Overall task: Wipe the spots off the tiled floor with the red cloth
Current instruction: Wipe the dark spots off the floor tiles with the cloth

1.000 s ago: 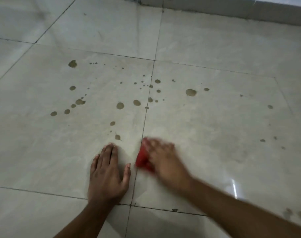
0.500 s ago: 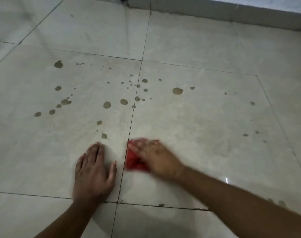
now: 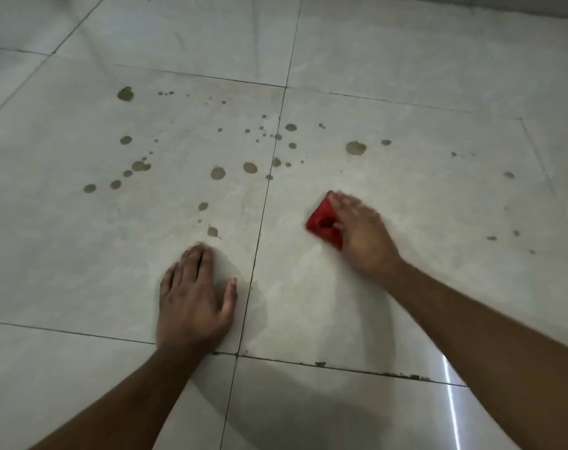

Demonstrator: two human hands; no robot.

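My right hand (image 3: pixel 362 233) presses the red cloth (image 3: pixel 323 224) flat on the pale tiled floor (image 3: pixel 405 303), on the tile right of the vertical grout line; the hand is motion-blurred. Palm down, my left hand (image 3: pixel 195 302) rests on the left tile with its fingers spread and holds nothing. Several brownish spots (image 3: pixel 217 173) lie scattered beyond both hands, with a bigger one (image 3: pixel 356 147) above the cloth. A small spot (image 3: pixel 212 231) sits just beyond my left fingertips. A few faint spots (image 3: pixel 491 238) lie to the right.
Dark grout lines (image 3: pixel 258 241) cross the floor between large glossy tiles. The base of a wall (image 3: pixel 519 4) runs along the top right. A bright reflection (image 3: pixel 451 394) streaks the tile at lower right.
My right hand has slid the red cloth away from the grout line, to the right and further from me. My left hand has stayed planted on the left tile.
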